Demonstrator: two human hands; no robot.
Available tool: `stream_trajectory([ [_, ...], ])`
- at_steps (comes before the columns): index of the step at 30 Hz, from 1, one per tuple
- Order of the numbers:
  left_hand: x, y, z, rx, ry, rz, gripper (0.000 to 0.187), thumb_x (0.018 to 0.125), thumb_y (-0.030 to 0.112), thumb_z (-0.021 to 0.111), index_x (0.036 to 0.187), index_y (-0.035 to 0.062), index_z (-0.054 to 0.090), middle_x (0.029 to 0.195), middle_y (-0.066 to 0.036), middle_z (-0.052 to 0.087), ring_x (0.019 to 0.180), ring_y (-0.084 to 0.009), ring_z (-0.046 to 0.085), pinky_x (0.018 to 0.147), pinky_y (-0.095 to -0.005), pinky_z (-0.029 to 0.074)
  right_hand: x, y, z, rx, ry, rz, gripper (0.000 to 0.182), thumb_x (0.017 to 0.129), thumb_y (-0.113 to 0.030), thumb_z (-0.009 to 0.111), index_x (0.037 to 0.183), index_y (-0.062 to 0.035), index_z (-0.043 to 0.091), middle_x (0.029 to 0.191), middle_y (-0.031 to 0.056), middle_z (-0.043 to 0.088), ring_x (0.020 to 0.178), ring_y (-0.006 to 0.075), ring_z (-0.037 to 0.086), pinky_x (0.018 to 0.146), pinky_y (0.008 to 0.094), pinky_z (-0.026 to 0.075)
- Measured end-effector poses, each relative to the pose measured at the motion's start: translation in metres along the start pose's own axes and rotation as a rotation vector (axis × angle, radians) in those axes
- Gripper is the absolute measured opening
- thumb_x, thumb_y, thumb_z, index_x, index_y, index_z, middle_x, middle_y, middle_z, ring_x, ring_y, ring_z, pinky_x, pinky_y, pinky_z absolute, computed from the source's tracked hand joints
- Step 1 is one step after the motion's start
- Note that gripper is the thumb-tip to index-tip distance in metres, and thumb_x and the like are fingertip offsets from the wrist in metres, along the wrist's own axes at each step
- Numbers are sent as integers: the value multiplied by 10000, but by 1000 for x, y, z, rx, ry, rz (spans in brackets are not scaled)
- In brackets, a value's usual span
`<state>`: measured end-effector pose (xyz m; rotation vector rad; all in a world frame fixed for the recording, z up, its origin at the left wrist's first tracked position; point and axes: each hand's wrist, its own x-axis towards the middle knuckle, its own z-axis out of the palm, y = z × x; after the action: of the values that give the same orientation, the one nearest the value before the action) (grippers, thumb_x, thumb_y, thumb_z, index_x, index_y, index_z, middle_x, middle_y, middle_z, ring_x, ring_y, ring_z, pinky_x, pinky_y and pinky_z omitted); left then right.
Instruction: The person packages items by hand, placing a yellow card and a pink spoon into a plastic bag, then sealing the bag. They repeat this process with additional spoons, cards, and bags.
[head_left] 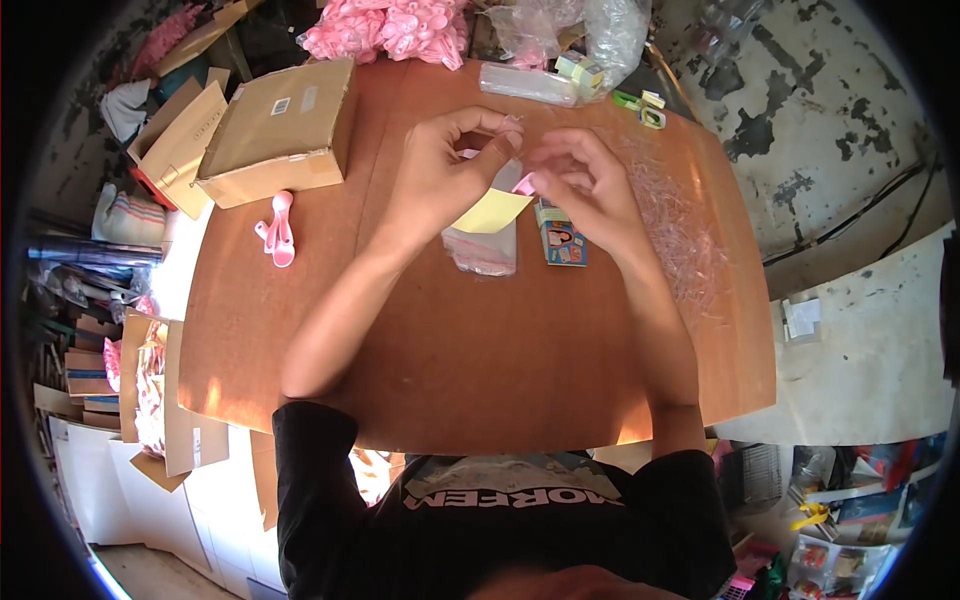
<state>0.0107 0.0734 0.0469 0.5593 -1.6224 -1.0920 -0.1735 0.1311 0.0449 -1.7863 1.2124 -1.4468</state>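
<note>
My left hand (445, 165) is raised over the table, thumb and forefinger pinched at what looks like the edge of clear plastic film. Opposite it, my right hand (592, 190) has its fingers curled, with the thumb at a pink plastic piece (524, 184), coloured like the measuring spoons; most of it is hidden. A yellow card (493, 212) slants between the hands. Below it lies a stack of clear plastic bags (482, 256). Under my right hand is a small stack of blue printed cards (565, 245). A set of pink measuring spoons (277, 230) lies at the left.
A closed cardboard box (285, 120) stands at the table's back left. Pink spoons (390, 28) are heaped at the back, near clear plastic packs (528, 84) and a green tape dispenser (640, 105). Thin clear strips (675, 225) are strewn along the right side.
</note>
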Motion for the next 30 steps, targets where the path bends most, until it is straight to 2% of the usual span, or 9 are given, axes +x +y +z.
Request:
stream_trajectory([
  [4, 2, 6, -4, -158, -15, -35, 242, 891, 50, 635, 1122, -23, 641, 1001, -86, 682, 903, -122, 638, 767, -270, 509, 17, -17, 9, 101, 90, -31, 136, 865, -89, 688, 918, 33, 657, 902, 89, 689, 812, 144, 663, 742, 282, 525],
  [6, 5, 9, -10, -551, -2, 32, 359, 890, -5, 581, 1247, -13, 545, 1125, -105, 615, 1046, -161, 593, 880, -300, 471, 20, -27, 5, -187, 148, -284, 113, 856, -67, 684, 909, 32, 675, 839, 77, 693, 736, 126, 661, 705, 267, 527],
  [8, 6, 10, -14, -478, -27, -28, 466, 854, -27, 582, 1309, 6, 486, 1180, -125, 566, 1129, -201, 546, 955, -331, 431, 20, -15, -2, -233, 34, -233, 94, 845, -37, 685, 911, 30, 692, 847, 79, 703, 736, 112, 659, 697, 250, 522],
  [11, 7, -9, -13, 61, -323, 93, 591, 770, 41, 715, 1318, 24, 495, 1180, -121, 588, 1113, -209, 567, 999, -373, 436, 15, -15, -7, -75, 103, -196, 104, 834, -42, 699, 915, 23, 704, 864, 85, 713, 742, 111, 661, 695, 248, 520],
  [14, 4, -20, 4, 44, -443, 159, 620, 762, 85, 759, 1321, 25, 499, 1217, -129, 598, 1133, -195, 571, 988, -387, 444, 13, -20, -10, -83, 150, -189, 94, 832, -40, 701, 900, 25, 705, 855, 85, 712, 749, 105, 659, 683, 243, 518],
  [16, 2, -19, 9, 51, -475, 67, 570, 793, -17, 736, 1312, 25, 505, 1209, -85, 600, 1136, -152, 569, 953, -337, 476, 12, -20, -13, -9, 149, -212, 127, 852, -51, 699, 943, 38, 693, 847, 73, 706, 752, 103, 658, 670, 235, 519],
  [19, 0, -19, 15, 29, -369, -70, 351, 850, -50, 678, 1183, -3, 575, 1068, -61, 656, 952, -108, 635, 797, -250, 527, 9, -28, -15, 163, 186, -85, 182, 876, -71, 693, 1008, 52, 672, 878, 69, 701, 775, 100, 656, 666, 228, 520],
  [26, -1, -13, 18, -101, -298, -80, 383, 843, -58, 686, 1200, -14, 555, 1070, -88, 666, 961, -116, 635, 791, -256, 533, 11, -17, -26, 182, 24, 38, 206, 896, -83, 682, 1050, 52, 666, 928, 79, 701, 847, 101, 654, 721, 231, 529],
  [30, 0, -14, 15, -223, -217, -12, 321, 895, 56, 673, 1191, -11, 570, 1021, -104, 689, 931, -132, 654, 771, -262, 538, 11, -15, -24, 174, 31, 67, 193, 904, -101, 675, 1034, 42, 684, 928, 74, 706, 840, 100, 656, 721, 228, 529],
])
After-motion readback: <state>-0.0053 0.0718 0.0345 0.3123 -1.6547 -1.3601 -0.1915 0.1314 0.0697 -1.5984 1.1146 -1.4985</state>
